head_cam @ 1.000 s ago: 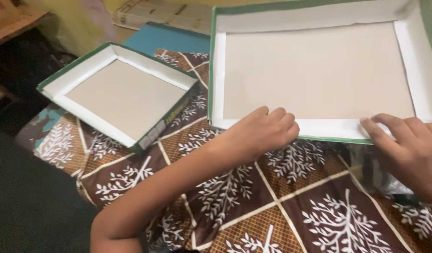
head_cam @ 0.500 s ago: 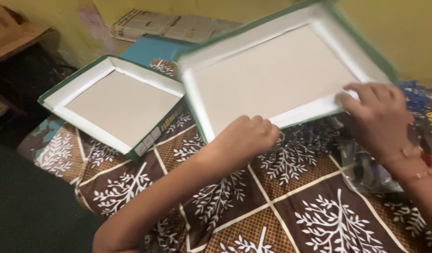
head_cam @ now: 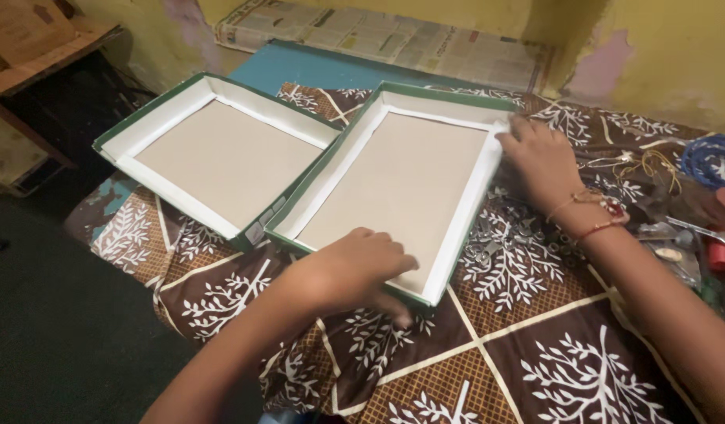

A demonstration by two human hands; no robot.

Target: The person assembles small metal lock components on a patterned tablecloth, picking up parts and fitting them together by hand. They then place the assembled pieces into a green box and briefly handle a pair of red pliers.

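The big tray (head_cam: pixel 402 184) I had lifted and tilted half a second ago now lies flat on the patterned cloth (head_cam: pixel 535 345), swung round so its long side runs just beside the other tray (head_cam: pixel 213 157); their green edges touch or nearly touch. That second tray has not moved. My left hand (head_cam: pixel 351 271) has stayed at the near rim, fingers curled over the edge and pinching the white wall. My right hand (head_cam: pixel 539 157) has shifted from the near edge to the far right corner, where its fingers press the rim, loosely spread rather than clamped. Blue cord (head_cam: pixel 712 157) and small metal bits (head_cam: pixel 677 235) now show to my right.
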